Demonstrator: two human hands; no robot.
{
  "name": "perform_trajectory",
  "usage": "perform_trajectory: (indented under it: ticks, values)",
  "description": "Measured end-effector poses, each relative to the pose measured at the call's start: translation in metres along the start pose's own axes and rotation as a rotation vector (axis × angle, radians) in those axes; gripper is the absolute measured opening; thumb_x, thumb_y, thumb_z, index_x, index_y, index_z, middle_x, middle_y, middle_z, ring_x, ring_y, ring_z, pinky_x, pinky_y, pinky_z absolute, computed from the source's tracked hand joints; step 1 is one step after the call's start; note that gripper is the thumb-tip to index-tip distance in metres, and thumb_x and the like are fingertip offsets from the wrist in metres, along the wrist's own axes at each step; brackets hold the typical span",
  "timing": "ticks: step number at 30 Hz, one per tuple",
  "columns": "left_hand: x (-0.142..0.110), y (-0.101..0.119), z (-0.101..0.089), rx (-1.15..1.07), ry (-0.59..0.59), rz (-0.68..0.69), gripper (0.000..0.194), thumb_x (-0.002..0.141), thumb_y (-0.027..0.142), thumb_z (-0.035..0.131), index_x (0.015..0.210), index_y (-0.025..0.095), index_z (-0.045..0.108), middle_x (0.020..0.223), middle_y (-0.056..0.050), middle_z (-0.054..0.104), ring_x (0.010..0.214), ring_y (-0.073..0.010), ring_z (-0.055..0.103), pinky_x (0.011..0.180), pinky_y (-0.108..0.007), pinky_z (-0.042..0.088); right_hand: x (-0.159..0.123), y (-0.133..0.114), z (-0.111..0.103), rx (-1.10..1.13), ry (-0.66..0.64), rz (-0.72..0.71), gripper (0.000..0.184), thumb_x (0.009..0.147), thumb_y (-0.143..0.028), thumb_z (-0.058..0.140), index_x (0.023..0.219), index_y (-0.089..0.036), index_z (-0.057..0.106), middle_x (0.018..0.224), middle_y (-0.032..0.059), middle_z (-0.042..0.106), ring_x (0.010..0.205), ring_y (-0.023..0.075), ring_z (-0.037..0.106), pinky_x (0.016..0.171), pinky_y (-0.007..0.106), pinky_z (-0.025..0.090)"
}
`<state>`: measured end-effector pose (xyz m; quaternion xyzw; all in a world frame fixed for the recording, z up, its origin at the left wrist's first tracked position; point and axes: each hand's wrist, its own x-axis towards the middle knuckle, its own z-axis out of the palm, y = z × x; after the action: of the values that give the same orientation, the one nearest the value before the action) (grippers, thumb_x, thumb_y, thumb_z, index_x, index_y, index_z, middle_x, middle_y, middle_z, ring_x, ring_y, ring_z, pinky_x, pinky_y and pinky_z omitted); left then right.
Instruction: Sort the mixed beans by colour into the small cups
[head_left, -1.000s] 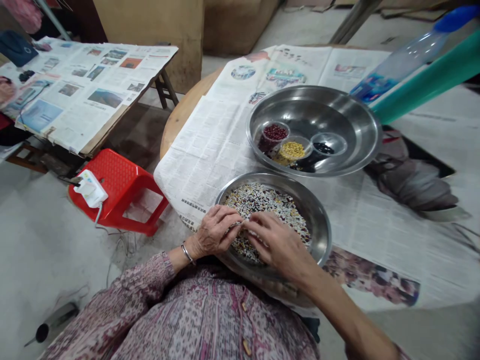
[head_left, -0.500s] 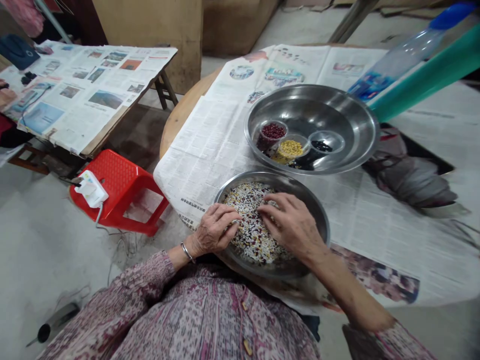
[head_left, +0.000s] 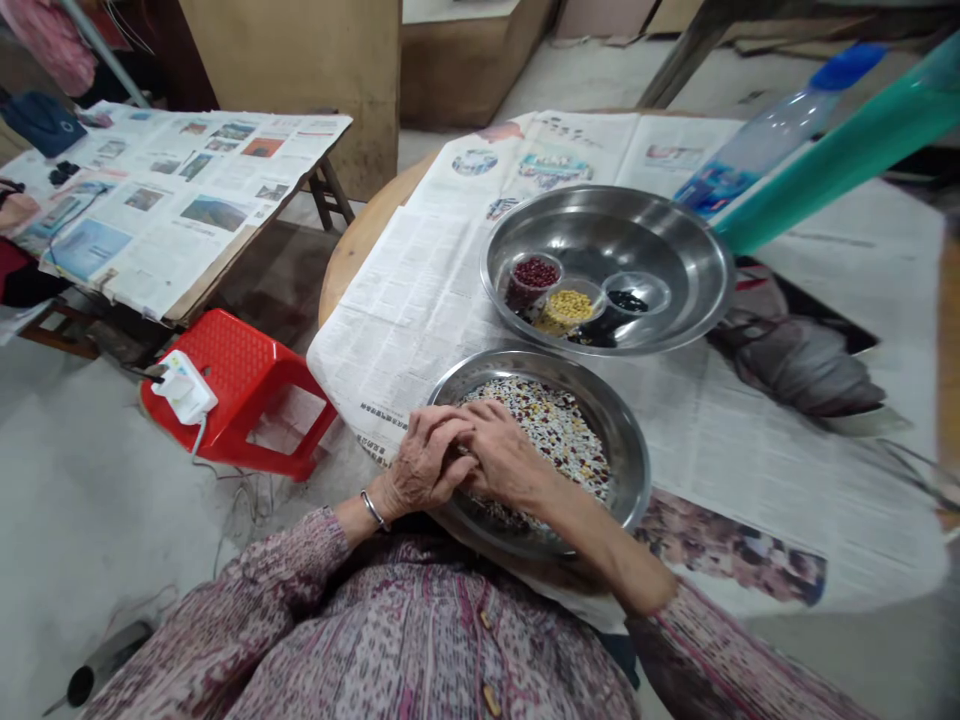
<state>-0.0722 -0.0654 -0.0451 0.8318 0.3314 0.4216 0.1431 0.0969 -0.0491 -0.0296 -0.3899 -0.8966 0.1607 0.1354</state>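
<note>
A steel bowl point(head_left: 628, 452) full of mixed white, red and dark beans sits at the near edge of the newspaper-covered round table point(head_left: 420, 300). My left hand point(head_left: 420, 462), a bangle on its wrist, rests curled on the bowl's left rim. My right hand point(head_left: 504, 462) lies over the beans with its fingers bent and pressed against the left hand's fingertips. What the fingers pinch is hidden. Beyond stands a larger steel bowl point(head_left: 675, 245) holding three small clear cups: red beans point(head_left: 534, 274), yellow beans point(head_left: 568, 306) and black beans point(head_left: 628, 298).
A clear bottle with a blue cap point(head_left: 757, 140) and a teal bar point(head_left: 840, 150) slant over the table's far right. On the floor to the left a red plastic stool point(head_left: 247, 375) carries a white power adapter point(head_left: 182, 385). A second table under newspapers point(head_left: 165, 190) stands far left.
My right hand has drawn back left across the beans and now meets my left hand at the bowl's left rim. The left hand has stayed in place. The view shifted slightly.
</note>
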Motion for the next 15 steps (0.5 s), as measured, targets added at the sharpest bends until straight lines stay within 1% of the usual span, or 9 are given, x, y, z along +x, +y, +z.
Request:
perform_trajectory:
  ticks: [3,5,8,11,13,15]
  values:
    - [0.001,0.0,-0.001,0.02,-0.015,0.002,0.035,0.096,0.026,0.048,0.129,0.013,0.047,0.12,-0.015,0.055,0.116,-0.0246,0.051,0.1,-0.043,0.045,-0.018,-0.001,-0.004,-0.045,-0.007,-0.097,0.014,0.081,-0.025,0.061,0.091,-0.021,0.069,0.111,0.0079,0.066,0.11,0.0244,0.05,0.111,0.049,0.028]
    - [0.001,0.001,-0.001,0.025,-0.025,0.008,0.033,0.095,0.024,0.049,0.127,0.014,0.048,0.118,-0.014,0.056,0.115,-0.0243,0.052,0.099,-0.043,0.045,-0.03,0.006,-0.01,-0.126,0.023,-0.09,0.01,0.082,-0.022,0.06,0.087,-0.021,0.068,0.105,0.0077,0.066,0.108,0.0242,0.05,0.113,0.051,0.027]
    - [0.001,0.0,-0.001,0.023,-0.022,0.012,0.031,0.095,0.023,0.05,0.125,0.014,0.049,0.117,-0.014,0.057,0.113,-0.0241,0.054,0.097,-0.043,0.046,-0.048,0.023,-0.022,-0.254,0.105,0.0,0.011,0.084,-0.018,0.056,0.085,-0.02,0.067,0.098,0.0077,0.067,0.104,0.0247,0.052,0.108,0.049,0.034]
    - [0.0,-0.001,0.0,0.017,-0.013,0.011,0.03,0.094,0.022,0.05,0.124,0.015,0.05,0.116,-0.013,0.057,0.112,-0.0238,0.054,0.095,-0.043,0.048,-0.063,0.037,-0.028,-0.328,0.195,0.161,0.015,0.086,-0.019,0.053,0.084,-0.02,0.068,0.099,0.0096,0.067,0.101,0.0258,0.054,0.094,0.045,0.042]
    - [0.0,-0.001,0.0,0.016,-0.019,0.009,0.03,0.095,0.022,0.05,0.124,0.015,0.05,0.116,-0.013,0.058,0.111,-0.0237,0.055,0.095,-0.044,0.048,-0.066,0.039,-0.028,-0.328,0.244,0.269,0.018,0.088,-0.021,0.051,0.086,-0.019,0.069,0.097,0.0104,0.067,0.095,0.0251,0.055,0.086,0.041,0.044]
    - [0.0,-0.001,0.0,0.015,-0.033,0.005,0.03,0.095,0.022,0.05,0.123,0.015,0.051,0.117,-0.013,0.058,0.112,-0.0239,0.055,0.096,-0.044,0.047,-0.064,0.034,-0.025,-0.284,0.282,0.322,0.019,0.09,-0.026,0.051,0.094,-0.019,0.069,0.097,0.0107,0.066,0.095,0.0244,0.056,0.085,0.038,0.045]
